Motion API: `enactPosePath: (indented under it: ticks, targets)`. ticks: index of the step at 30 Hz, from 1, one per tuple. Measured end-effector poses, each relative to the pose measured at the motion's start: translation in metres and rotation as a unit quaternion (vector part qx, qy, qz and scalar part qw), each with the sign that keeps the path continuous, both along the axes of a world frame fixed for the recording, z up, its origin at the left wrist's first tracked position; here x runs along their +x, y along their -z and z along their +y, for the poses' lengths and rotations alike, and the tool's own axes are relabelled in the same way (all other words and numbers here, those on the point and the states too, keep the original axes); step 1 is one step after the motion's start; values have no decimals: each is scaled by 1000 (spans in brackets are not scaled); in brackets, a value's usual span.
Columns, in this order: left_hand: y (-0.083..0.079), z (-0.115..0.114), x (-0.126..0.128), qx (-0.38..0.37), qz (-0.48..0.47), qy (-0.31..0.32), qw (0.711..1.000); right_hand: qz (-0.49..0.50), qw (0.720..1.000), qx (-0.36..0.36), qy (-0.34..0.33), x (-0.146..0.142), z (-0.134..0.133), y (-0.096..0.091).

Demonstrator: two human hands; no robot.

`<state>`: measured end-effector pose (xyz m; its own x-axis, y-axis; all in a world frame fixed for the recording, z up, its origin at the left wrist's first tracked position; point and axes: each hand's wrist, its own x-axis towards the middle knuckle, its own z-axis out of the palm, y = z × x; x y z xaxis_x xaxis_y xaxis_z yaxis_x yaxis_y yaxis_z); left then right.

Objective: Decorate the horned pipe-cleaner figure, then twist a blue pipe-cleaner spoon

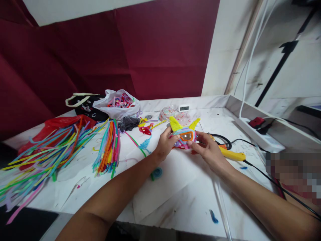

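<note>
A small pipe-cleaner figure with two yellow horns, striped pastel body and orange goggles sits between both hands near the middle of the white table. My left hand grips its left side, thumb on the front. My right hand pinches its right side by the goggles. A yellow glue gun lies just behind my right hand, its black cord trailing right.
Bundles of coloured pipe cleaners fan out at left over a red bag. A white plastic bag, black tote, small digital clock and a power strip line the back and right edge.
</note>
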<state>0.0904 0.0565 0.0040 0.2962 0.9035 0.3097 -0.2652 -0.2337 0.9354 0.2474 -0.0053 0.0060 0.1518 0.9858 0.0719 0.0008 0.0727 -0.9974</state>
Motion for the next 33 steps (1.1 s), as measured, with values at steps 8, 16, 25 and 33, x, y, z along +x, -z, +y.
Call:
enactPosePath:
  ticks: [8, 16, 25, 33]
  targets:
    - [5, 1, -2, 22, 26, -4, 999, -4, 1000, -1, 8, -2, -3, -3]
    - [-2, -13, 3, 81, 110, -65, 988, -42, 999, 22, 17, -3, -1, 3]
    - [2, -22, 4, 91, 135, -73, 984, -87, 995, 24, 47, -3, -3, 1]
    - [5, -21, 6, 70, 110, -51, 990, -118, 990, 15, 71, -2, -3, 1]
